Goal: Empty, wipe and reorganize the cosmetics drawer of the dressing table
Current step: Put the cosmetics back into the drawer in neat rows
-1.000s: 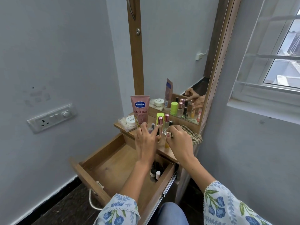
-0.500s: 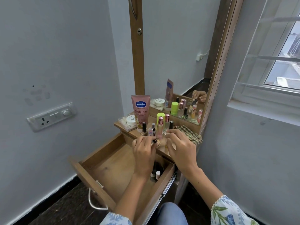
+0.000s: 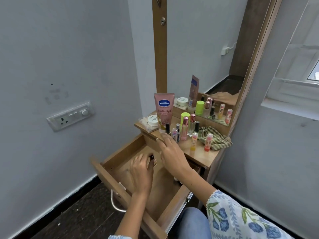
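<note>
Most bottles already stand on the worktop (image 3: 198, 150) at one o'clock, while the left hand (image 3: 141, 171) pinches a small dark bottle (image 3: 152, 156) over the nearly emptied drawer (image 3: 160, 192), right hand (image 3: 170, 152) fingers spread; wiping remains.

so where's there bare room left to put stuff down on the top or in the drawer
Bare tabletop shows in front of the two lip balms. The drawer floor is bare left of the left hand. Crowded: bottles beside the Vaseline tube.
</note>
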`<state>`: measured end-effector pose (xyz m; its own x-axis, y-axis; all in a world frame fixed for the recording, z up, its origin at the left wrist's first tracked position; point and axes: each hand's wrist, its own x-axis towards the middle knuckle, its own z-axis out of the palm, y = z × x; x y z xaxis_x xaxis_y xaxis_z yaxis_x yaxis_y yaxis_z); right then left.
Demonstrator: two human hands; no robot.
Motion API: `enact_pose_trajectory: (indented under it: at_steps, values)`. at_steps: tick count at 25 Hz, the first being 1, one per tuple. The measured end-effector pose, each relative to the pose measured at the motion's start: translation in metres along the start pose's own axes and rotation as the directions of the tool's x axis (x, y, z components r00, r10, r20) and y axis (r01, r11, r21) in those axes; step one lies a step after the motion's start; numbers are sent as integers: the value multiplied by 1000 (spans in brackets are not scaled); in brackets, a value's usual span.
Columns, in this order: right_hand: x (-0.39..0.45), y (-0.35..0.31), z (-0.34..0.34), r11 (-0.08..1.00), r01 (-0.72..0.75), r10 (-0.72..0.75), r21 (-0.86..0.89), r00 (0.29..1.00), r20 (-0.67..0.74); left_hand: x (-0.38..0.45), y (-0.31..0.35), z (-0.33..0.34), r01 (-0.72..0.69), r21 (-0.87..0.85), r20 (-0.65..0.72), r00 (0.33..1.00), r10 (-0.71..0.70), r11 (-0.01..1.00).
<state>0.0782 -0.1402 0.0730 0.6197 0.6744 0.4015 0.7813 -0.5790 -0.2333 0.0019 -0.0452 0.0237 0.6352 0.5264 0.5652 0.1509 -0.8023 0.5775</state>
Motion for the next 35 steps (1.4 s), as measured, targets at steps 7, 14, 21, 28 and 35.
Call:
enact_pose_trajectory:
  at_steps: [7,14,21,28,35]
  values:
    - [35,-11,7,976,-169,179,-135,982,63,-4,-4,5,15,3,6,1000,-15,1000]
    - [42,-21,1,953,-264,258,-146,964,-59,-5,0,4,37,-15,22,999,-37,999]
    - [19,-8,-22,996,-80,82,46,996,-35,-7,1,3,96,-47,41,995,-94,994]
    - [-24,40,-34,964,-107,84,244,991,102,-5,1,8,143,-96,84,987,-135,985]
    - [-24,44,-11,974,-102,58,201,975,215,-4,1,11,162,-92,161,976,-146,982]
